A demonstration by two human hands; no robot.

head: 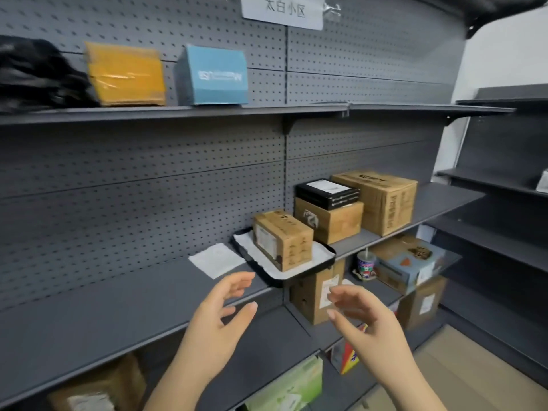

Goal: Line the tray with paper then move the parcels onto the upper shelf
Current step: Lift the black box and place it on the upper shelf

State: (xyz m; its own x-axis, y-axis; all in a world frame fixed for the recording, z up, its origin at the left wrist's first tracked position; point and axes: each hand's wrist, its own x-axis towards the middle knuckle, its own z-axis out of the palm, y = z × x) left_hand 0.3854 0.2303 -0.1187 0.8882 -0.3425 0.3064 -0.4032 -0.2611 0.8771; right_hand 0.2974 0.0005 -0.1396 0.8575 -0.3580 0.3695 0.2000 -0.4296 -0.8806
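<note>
Here, both grips are slack: the left hand and right hand hover with fingers spread, holding nothing, just near of the paper-lined tray, whose near corner overhangs the middle shelf edge. A cardboard parcel stands on it. The upper shelf has open room right of the blue box; a sign reads 太白小区.

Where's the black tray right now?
The black tray sits mid-frame in the head view on the middle shelf, overhanging its front edge, carrying a cardboard box, a loose paper sheet just left of it.
</note>
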